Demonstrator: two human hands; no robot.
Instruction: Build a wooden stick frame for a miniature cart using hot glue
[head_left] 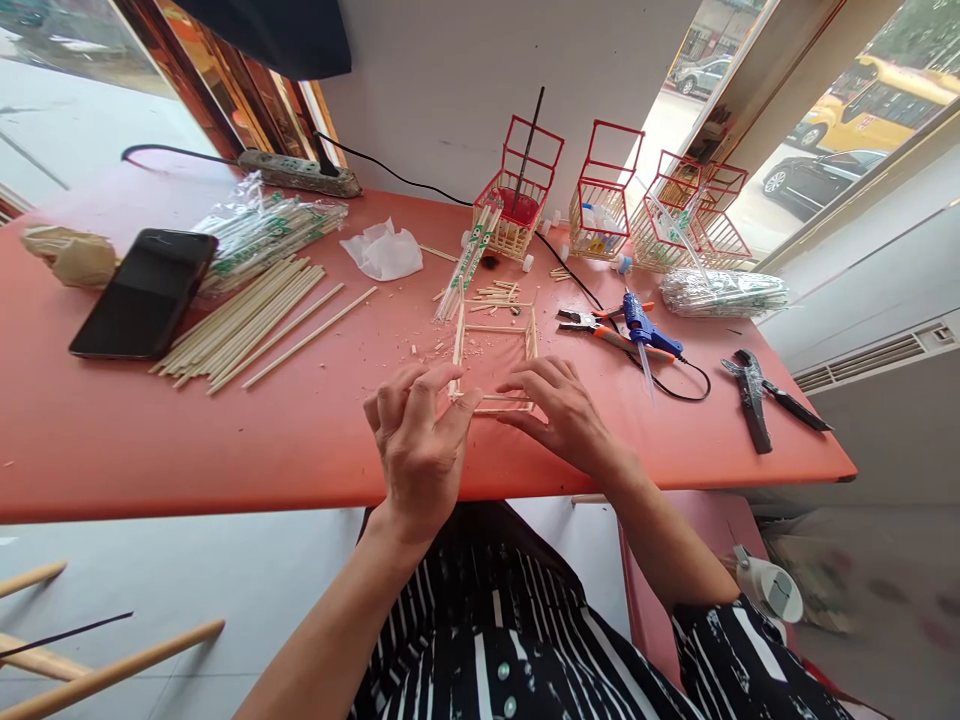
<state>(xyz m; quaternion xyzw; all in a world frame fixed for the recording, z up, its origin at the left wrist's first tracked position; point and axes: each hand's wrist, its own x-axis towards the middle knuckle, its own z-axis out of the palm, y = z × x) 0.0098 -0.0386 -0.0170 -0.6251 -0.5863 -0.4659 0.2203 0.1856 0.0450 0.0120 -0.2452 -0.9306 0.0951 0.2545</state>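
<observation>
A small box-shaped frame of thin wooden sticks [496, 328] stands on the table in front of me. My left hand [420, 435] has its thumb and forefinger closed at the frame's near left corner. At the near right side, my right hand [559, 410] holds the frame between thumb and fingers. A thin stick runs across the near side between both hands; the fingertips partly hide where it meets the corners. Short cut sticks [496, 296] and wood crumbs lie just beyond the frame.
A blue glue gun [642, 322] and orange-handled pliers [615, 332] lie to the right, with black cutters [752, 400] farther out. Several red-topped stick baskets [600, 215] stand at the back. Long sticks [244, 320] and a phone [146, 292] are on the left.
</observation>
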